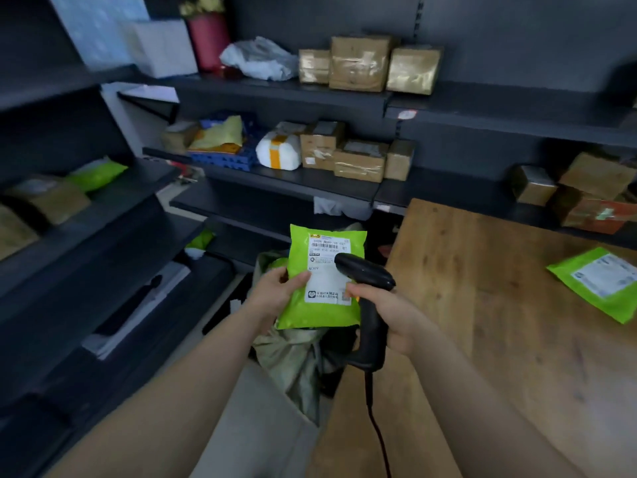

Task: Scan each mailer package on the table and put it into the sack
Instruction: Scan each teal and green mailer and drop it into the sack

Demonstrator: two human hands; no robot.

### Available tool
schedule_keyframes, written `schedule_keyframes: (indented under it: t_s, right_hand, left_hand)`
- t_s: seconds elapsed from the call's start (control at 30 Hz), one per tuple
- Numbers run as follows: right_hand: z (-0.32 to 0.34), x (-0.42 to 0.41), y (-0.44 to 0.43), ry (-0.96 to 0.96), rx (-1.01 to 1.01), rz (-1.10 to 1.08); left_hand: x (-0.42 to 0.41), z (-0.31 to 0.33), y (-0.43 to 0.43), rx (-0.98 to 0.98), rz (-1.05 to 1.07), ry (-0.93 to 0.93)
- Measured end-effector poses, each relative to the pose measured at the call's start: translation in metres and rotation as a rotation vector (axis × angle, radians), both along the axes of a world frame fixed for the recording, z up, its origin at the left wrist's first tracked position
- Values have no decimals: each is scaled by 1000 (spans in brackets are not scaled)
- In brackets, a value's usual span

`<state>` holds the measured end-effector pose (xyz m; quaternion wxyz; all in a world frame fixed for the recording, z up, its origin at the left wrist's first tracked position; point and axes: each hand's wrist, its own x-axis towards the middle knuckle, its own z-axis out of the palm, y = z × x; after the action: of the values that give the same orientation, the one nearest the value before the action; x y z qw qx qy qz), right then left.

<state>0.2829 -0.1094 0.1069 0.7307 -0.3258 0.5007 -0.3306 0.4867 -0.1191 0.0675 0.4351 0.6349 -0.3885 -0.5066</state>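
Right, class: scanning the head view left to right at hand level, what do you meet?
Left hand → held green mailer → right hand gripping the barcode scanner → second green mailer on the wooden table.

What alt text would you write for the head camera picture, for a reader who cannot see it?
A person's left hand holds a green mailer while the right hand aims a black scanner at its label, above a sack. A second green mailer lies on the wooden table; shelves behind hold boxes.
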Motion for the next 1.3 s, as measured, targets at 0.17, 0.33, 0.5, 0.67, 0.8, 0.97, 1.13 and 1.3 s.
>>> schedule_keyframes:
  t_s: [0.17,0.33,0.5,0.67,0.8,0.97,1.13,1.3]
  right_hand:
    - [-21,97,-29,59,-31,3]
    - [-47,186,-57,116,8,-87]
    - [-77,234,-82,158,83,-223]
    - [-113,247,-120,164,126,-368]
    - [-150,250,-158,191,196,-464]
    - [-204,246,-209,232,257,-587]
    - [-266,240,-242,354,331,-576]
    - [-337,237,-258,641,248,-459]
  left_hand:
    - [102,-5,-23,11,-32,-87]
    - [195,-23,-62,42,-132,-143]
    - [238,-46,-104,140,-251,-123]
    - [244,-82,-158,222,-343,-77]
    - [240,-124,-209,284,-391,-114]
    - [237,-182,-271,335,-463,-235]
    - [249,-245,-320,374,-518,-412]
    - [256,-288,-350,491,-610,-571]
